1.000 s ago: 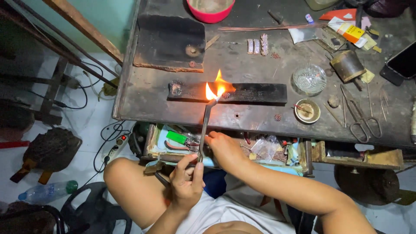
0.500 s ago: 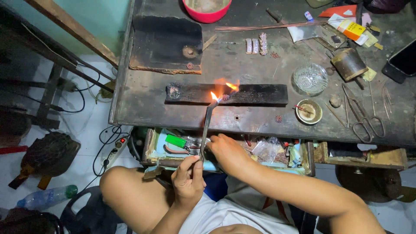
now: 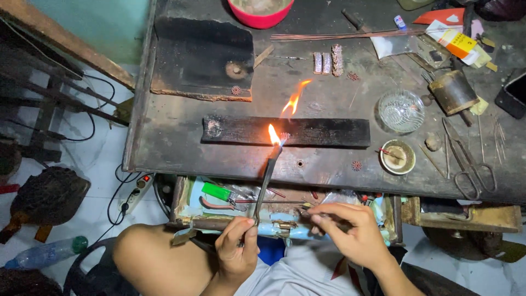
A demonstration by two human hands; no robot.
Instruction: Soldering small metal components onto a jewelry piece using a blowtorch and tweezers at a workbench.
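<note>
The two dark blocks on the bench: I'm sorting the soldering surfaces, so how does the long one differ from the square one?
The long charred strip is narrow and lies crosswise mid-bench; the square slab is broad and sits at the far left corner. The torch in the left hand flames at the strip's near edge, while the slab has no flame on it. The slab's near edge is ragged and brownish. Both are blackened.

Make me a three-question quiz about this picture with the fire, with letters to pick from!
1. Where does the charred block lie?
A. on the workbench
B. on the floor
C. in the drawer

2. What colour is the bowl at the top?
A. blue
B. red
C. white

3. The torch in the left hand is:
A. unlit
B. lit
C. lying down

Answers: 1 A, it rests on the dark workbench. 2 B, its rim is red. 3 B, a flame burns at its tip.
</note>
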